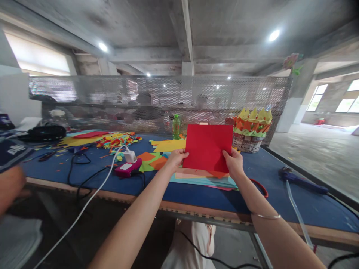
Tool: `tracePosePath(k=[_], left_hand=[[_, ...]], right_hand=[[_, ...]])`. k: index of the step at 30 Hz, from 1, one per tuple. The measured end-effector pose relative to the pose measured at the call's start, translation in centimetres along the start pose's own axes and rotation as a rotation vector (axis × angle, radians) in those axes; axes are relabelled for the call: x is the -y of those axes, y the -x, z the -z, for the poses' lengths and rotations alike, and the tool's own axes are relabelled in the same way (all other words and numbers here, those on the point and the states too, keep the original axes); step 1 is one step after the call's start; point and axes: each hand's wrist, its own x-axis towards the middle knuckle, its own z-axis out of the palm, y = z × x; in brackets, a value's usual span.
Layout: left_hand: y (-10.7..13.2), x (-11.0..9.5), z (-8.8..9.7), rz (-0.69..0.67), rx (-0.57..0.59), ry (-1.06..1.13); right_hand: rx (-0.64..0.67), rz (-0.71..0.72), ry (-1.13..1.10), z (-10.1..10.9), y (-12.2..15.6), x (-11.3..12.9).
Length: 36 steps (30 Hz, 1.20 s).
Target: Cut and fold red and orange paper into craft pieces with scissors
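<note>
red sheet up, probably light, easily creased; left grip and right grip pinched on its opposite side edges, sensible holds both.

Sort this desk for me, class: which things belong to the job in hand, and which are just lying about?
Job in hand:
red sheet, held by left hand and right hand
probably the stacked sheets below

Apparently just lying about:
green bottle
magenta socket block
</note>
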Motion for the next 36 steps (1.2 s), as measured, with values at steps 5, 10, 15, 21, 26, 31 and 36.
tracePosePath(k=[5,10,15,21,26,31,36], left_hand=[[0.10,-0.04,-0.03,0.000,-0.006,0.001],[0.12,-0.07,-0.02,-0.009,-0.006,0.016],[0.17,-0.15,-0.05,-0.010,-0.010,0.016],[0.43,-0.30,-0.16,-0.010,-0.008,0.010],[0.52,-0.41,-0.13,0.000,-0.011,0.002],[0.58,-0.50,-0.12,0.008,-0.012,0.004],[0.54,-0.44,-0.13,0.002,-0.012,0.014]], right_hand=[[-0.001,-0.010,-0.008,-0.02,0.05,0.07],[-0.001,-0.016,-0.006,-0.02,0.02,0.07],[0.005,-0.013,-0.008,0.03,-0.06,0.01],[-0.005,-0.015,0.006,-0.03,0.06,0.20],[-0.002,-0.011,0.000,-0.04,0.10,0.26],[-0.003,-0.008,0.003,0.03,0.00,0.04],[0.006,-0.015,0.001,0.00,0.04,0.12]])
